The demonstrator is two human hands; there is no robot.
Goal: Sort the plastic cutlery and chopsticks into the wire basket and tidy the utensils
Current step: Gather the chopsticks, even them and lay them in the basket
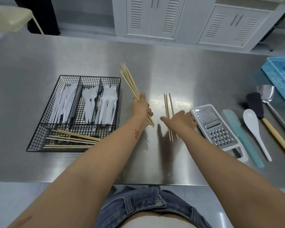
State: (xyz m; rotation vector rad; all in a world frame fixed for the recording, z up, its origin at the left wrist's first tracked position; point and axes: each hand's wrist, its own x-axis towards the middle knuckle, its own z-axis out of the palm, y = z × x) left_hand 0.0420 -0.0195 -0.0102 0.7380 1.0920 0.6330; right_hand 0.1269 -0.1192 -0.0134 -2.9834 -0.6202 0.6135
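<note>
The person stands at the near edge of a steel surface [171, 63], both bare arms reaching out. The left grip [141, 107] is curled tight round a bundle of chopsticks [130, 81]. It holds them low on their length, so most of the bundle fans up and away to the left while the short ends poke out below the fist. This bundle is in the air just to the right of the wire basket [37, 137].

The right grip [179, 120] is wide and holds nothing, with its fingers spread and straight. It lies across the middle of the loose chopsticks [167, 104], three or so, which lie side by side on the surface. I cannot tell whether it presses on them.

The basket's three far compartments hold white plastic knives [64, 102], spoons [90, 99] and forks [109, 99], from left to right. The long near compartment holds more chopsticks [72, 139] lying crosswise.

To the right, the fingertips of the right grip are just beside a flat grater [215, 127]. Beyond it lie a teal spatula [242, 139], a white rice spoon [253, 127], a black-headed tool with a wooden handle [255, 102] and a metal turner [266, 94]. A blue plastic basket [281, 76] sits at the far right edge.
</note>
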